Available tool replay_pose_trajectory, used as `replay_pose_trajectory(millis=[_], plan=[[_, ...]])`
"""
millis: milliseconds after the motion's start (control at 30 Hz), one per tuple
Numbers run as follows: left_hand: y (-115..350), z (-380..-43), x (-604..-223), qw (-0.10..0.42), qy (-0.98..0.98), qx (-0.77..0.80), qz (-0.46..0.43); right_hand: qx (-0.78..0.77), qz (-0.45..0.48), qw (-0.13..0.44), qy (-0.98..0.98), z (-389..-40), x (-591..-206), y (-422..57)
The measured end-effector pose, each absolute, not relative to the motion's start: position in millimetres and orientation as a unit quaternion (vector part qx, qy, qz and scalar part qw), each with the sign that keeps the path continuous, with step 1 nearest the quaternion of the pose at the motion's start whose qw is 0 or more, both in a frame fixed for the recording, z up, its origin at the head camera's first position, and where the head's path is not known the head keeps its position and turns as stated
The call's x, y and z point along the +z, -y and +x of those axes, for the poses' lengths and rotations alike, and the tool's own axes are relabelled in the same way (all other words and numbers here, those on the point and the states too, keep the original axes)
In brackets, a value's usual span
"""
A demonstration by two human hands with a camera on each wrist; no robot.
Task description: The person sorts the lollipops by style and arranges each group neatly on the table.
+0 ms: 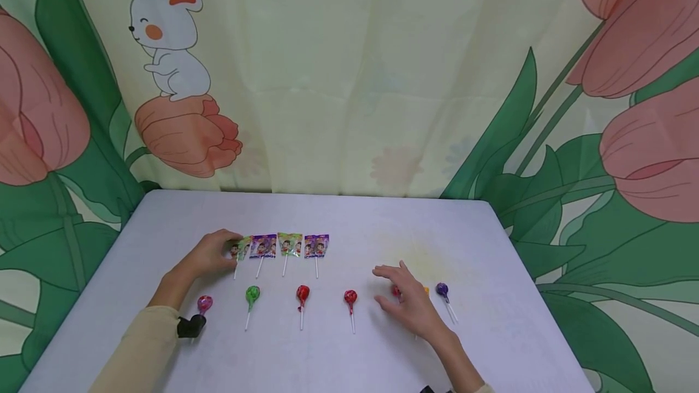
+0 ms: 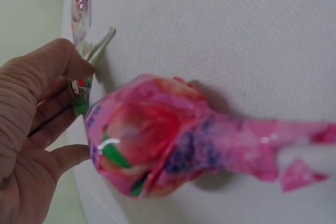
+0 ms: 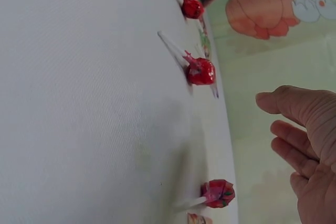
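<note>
My left hand [image 1: 206, 253] grips a flat green-wrapped lollipop [image 1: 243, 248] at the left end of the back row, its white stick pointing toward me. To its right lie a purple packet [image 1: 264, 245], a green packet [image 1: 290, 244] and another purple packet [image 1: 317, 245], each with a stick. In the left wrist view a pink ball lollipop [image 2: 149, 135] looms large, overlapping that hand. My right hand [image 1: 412, 303], fingers spread and holding nothing, hovers over the right of the front row. It partly hides a red lollipop [image 1: 396, 291] and a yellow one [image 1: 426, 290].
Along the front row are also a green lollipop [image 1: 252, 295], two red lollipops, one left [image 1: 303, 293] and one right [image 1: 351, 297], and a dark purple lollipop [image 1: 442, 290]. The white table [image 1: 246, 369] ends at a printed curtain [image 1: 327, 77] behind.
</note>
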State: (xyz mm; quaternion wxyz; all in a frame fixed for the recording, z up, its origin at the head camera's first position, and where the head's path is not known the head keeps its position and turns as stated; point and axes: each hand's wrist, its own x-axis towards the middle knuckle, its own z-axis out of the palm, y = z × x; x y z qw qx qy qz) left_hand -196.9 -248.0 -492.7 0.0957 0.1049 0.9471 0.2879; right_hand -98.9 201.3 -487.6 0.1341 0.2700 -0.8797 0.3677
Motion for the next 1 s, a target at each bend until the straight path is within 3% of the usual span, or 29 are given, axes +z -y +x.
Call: replay_pose_trajectory(millis=[400,733,1000], plan=[[250,-198,-497,0.087,-0.947,0.288,0.110,0.366,0.228,0.143,0.891,-97,-491,-220],[250,-198,-496,0.088,-0.946,0.289,0.113,0.362,0.149,0.083,0.917,-93,-493,-233],[250,-198,-496,0.098,-0.947,0.289,0.105,0.359,0.124,0.076,0.922,-88,-495,-245]])
